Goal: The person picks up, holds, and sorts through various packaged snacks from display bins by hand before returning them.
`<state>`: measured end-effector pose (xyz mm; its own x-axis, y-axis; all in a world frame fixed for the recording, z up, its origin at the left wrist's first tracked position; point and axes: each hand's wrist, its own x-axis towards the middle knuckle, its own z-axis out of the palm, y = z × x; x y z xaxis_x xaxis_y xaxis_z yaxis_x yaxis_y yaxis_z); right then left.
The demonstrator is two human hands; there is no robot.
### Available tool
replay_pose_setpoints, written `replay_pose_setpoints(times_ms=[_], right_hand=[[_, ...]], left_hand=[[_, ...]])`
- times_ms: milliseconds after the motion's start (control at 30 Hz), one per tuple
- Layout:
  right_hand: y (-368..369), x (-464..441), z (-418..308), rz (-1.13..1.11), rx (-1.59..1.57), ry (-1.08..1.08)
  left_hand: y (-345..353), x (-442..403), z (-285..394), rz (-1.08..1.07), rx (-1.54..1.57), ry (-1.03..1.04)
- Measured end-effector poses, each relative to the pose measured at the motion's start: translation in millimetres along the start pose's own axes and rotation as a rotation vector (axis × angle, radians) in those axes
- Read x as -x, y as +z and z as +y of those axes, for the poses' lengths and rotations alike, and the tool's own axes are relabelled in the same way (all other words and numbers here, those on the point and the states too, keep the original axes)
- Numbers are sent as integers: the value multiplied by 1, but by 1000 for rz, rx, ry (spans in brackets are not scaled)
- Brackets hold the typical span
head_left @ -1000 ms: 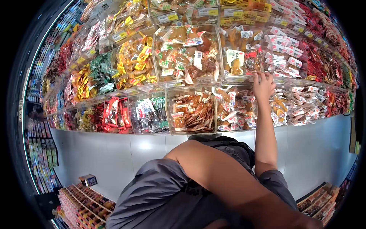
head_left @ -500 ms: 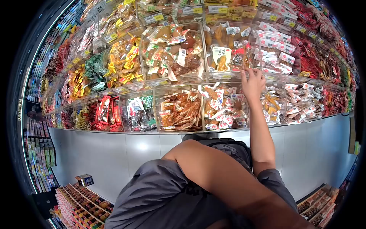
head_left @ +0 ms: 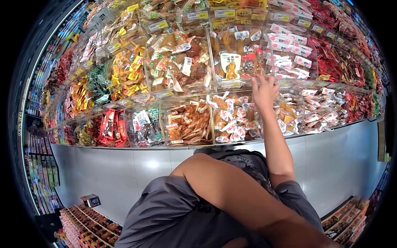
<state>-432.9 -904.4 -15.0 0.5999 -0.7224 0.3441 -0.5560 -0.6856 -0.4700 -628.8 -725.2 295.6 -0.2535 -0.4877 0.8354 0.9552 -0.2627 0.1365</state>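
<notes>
My right hand (head_left: 266, 91) reaches up to the clear rim between the lower and middle rows of bins, with its fingers spread and nothing visible in them. Just above the fingertips, red packets (head_left: 249, 65) lie in a clear bin beside a white-edged pouch (head_left: 230, 66). White packets with pink labels (head_left: 302, 62) fill the bin to the right. Below the hand are bins of wrapped snacks with red and white labels (head_left: 237, 131) and yellowish packets (head_left: 288, 118). My left forearm (head_left: 231, 186) is bent across my body; its hand is out of view.
Stepped rows of clear bins curve across the front, with price tags (head_left: 197, 15) on their edges. Pale floor tiles (head_left: 103, 165) show below. Shelves of goods (head_left: 41, 165) stand at the far left, and stacked products (head_left: 89, 221) sit at the lower left.
The bins have shifted left in view, and my right hand appears further left with them. It stays near the same bin rim with its fingers apart.
</notes>
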Motion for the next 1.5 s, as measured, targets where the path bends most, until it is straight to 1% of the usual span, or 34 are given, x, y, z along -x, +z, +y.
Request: replay_pose_setpoints(times_ms=[33, 67, 133, 200, 233, 300, 333, 433, 567, 667, 933, 1300, 1467, 1500], right_hand=[[0, -1, 0, -3, -1, -5], [0, 0, 0, 2, -7, -9], [1, 2, 2, -2, -13, -16], [1, 2, 4, 24, -19, -50], [1, 2, 5, 26, -15, -42], [3, 3, 10, 49, -29, -103], [2, 5, 9, 52, -20, -81], [2, 6, 6, 52, -58, -72], [5, 7, 7, 49, -62, -45], [6, 6, 7, 43, -70, -50], [7, 5, 6, 23, -90, -41], [6, 4, 9, 29, -93, -82], [-9, 3, 3, -10, -95, -79], [-13, 2, 8, 1, -223, -107]], left_hand=[[-1, -2, 7, -111, 64, 48], [2, 1, 16, 9, -18, -40], [1, 1, 29, 131, -99, -118], [-7, 4, 30, -79, -30, -116], [-7, 6, 29, -80, -21, -119], [-4, 11, 27, 22, -48, -85], [-4, 10, 23, 22, -24, -92], [-8, 7, 3, 47, -10, -9], [-11, 9, -4, -44, -49, 11], [-3, 15, 12, -73, -41, -9], [2, 22, 55, 8, -25, -77], [1, 27, 100, 37, -29, -109], [0, 38, 121, 94, -136, -150], [-3, 48, 124, 122, -192, -133]])
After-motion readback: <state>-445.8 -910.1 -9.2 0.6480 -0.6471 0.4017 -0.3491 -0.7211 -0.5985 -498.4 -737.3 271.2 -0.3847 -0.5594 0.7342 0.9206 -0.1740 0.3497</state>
